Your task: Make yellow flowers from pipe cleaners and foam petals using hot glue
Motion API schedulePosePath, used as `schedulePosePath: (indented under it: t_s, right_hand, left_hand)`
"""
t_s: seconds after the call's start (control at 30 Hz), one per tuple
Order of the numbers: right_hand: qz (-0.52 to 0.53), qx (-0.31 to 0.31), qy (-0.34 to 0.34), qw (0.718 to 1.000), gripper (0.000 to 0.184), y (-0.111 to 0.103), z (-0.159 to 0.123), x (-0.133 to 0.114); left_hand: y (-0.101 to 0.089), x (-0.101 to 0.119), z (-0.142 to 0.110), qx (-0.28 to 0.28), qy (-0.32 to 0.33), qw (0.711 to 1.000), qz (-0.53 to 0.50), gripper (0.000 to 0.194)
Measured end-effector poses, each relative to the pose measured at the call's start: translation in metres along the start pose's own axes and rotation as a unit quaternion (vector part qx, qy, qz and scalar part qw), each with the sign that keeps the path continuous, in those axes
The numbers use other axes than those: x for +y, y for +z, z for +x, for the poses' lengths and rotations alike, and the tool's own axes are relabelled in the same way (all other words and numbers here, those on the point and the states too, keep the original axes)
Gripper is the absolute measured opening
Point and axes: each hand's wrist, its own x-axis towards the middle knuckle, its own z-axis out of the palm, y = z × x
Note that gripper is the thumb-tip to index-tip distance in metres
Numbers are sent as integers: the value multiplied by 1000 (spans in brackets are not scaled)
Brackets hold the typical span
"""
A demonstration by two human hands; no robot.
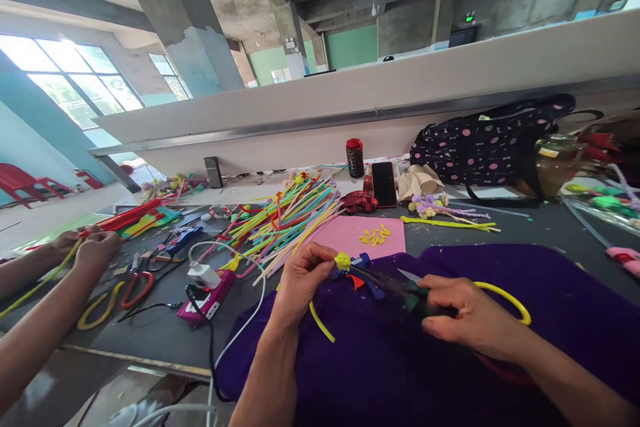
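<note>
My left hand (305,280) pinches a small yellow flower-like piece (343,261) between thumb and fingers. A yellow fuzzy stem (321,321) hangs below that hand. My right hand (465,313) is closed around a slim dark tool with a dark green grip (423,299), possibly tweezers; its narrow tip reaches the yellow piece. A pointed silver scissor blade (409,275) and a yellow loop handle (507,297) show on either side of my right hand; whether it grips these scissors is unclear. Behind the yellow piece lies a blue glue gun (369,280) with an orange trigger.
Purple cloth (350,360) covers the near table. Yellow bits (375,235) lie on a pink sheet (335,233), beside a heap of coloured stems (290,213). A phone (383,183), bottle (355,159) and bag (480,140) stand behind. At left, a co-worker's hands (97,247) hold stems near a power strip (213,297).
</note>
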Motion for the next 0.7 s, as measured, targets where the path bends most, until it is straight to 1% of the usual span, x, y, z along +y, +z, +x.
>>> schedulePosePath:
  t_s: [0.13,0.27,0.37,0.53,0.63,0.7]
  right_hand:
    - [-3,15,-6,1000,25,2,0,0]
    - [7,13,-3,1000,25,3,0,-3]
    - [41,11,-8,999,27,2,0,-3]
    - [103,-4,-20,995,31,1,-2,-4]
    - [117,2,-11,993,30,2,-4,-5]
    - [117,-1,-11,993,29,3,-4,-6]
  left_hand:
    - [0,-3,1,14,-30,999,-8,13]
    - [2,-9,2,-2,-69,994,-82,16]
    - [3,-12,3,-26,-117,980,-157,18]
    - [2,-10,5,-30,-177,945,-273,21]
    - [1,-4,4,-39,-187,928,-319,21]
    - [0,5,1,-36,-179,926,-329,19]
